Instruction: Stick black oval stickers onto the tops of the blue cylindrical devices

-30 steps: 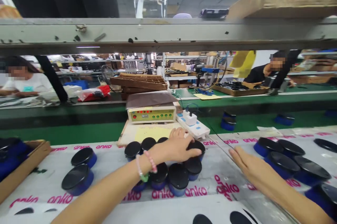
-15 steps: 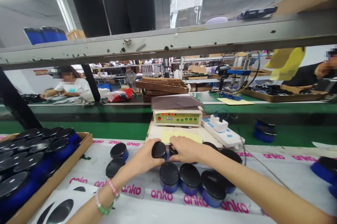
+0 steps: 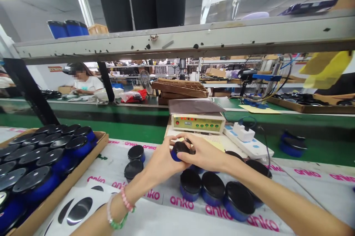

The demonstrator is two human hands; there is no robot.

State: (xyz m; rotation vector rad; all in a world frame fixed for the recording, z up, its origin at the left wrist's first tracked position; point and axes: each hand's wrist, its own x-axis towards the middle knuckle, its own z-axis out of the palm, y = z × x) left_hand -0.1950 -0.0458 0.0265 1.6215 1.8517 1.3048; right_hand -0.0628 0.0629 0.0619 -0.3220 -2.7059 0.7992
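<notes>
Evidently both hands meet over one blue-and-black round piece (image 3: pixel 176 150), held at the far edge of the close cluster, just in front of the control box (image 3: pixel 198 122); whether its base touches the printed sheet (image 3: pixel 166 191) cannot be told, since the fingers hide it. The left hand (image 3: pixel 165 159) wraps it from the left, its fingers curved round the far side and parted only about as wide as the piece. The right hand (image 3: pixel 200 151) comes from the right, thumb laid across the near side and fingers bent over the top, drawn in close upon the same piece; a dark patch beneath those fingers may belong to it or to another piece. To handle it well, one hand does best to carry the grip while the other only steadies, pressing on the blue wall rather than the glossy black top, which looks likely to take smudges. Keeping the piece level and the wrists high seems wise, because the right forearm passes low over the neighbouring pieces (image 3: pixel 213 188) and could nudge them. Two loose pieces (image 3: pixel 133 170) stand close by the left forearm, with the filled carton (image 3: pixel 100 149) farther left, so the left elbow is best kept near the body, where the bracelets (image 3: pixel 128 202) are less likely to catch on anything
</notes>
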